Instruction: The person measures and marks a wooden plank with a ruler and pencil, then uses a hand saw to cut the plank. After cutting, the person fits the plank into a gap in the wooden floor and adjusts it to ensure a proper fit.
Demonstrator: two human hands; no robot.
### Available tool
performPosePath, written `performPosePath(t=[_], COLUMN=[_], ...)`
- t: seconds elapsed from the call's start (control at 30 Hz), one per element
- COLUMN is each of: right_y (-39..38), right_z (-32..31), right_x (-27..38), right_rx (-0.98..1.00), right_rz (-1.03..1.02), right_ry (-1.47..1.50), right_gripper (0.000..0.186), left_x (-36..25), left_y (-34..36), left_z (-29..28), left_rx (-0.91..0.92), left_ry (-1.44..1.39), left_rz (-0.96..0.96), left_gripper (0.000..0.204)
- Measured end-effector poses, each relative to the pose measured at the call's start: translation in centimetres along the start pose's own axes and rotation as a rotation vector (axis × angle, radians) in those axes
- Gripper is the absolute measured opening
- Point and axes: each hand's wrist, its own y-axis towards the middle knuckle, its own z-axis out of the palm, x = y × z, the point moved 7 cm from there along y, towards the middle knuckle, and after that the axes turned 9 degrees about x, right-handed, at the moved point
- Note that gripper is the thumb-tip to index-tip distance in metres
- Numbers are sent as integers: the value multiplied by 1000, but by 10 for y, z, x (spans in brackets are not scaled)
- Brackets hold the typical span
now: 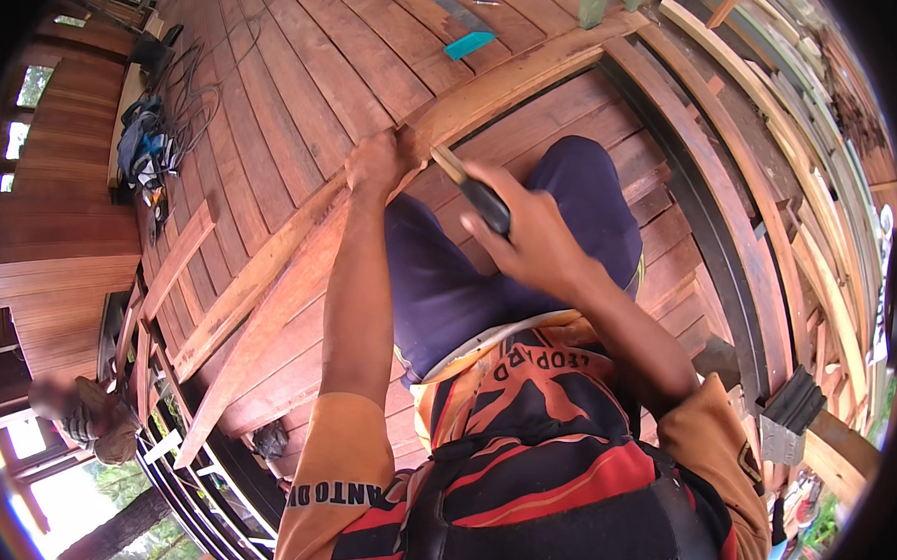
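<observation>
A long wooden beam runs diagonally across the deck in front of my knees. My left hand is closed at the beam, beside a small dark brown piece that is too blurred to name. Just to the right, my right hand is wrapped round a hand tool with a black grip and a light wooden-coloured front part. The tool points up and left toward the left hand; its working end is not clear. A second board slants down to the left beside the beam.
A flat grey metal tool with a turquoise handle lies on the plank deck. Cables and a blue bag lie at the left wall. Long timbers are stacked on the right. Another person is at lower left.
</observation>
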Motion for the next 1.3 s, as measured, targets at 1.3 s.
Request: performPosePath(t=[1.3], right_y=[-246], right_z=[-99], right_x=[19], right_rx=[-522], right_rz=[111], right_ry=[78], right_gripper=[64], left_x=[70], left_y=[2], left_z=[57], left_rx=[-38], left_ry=[-315], left_rz=[335], left_gripper=[107])
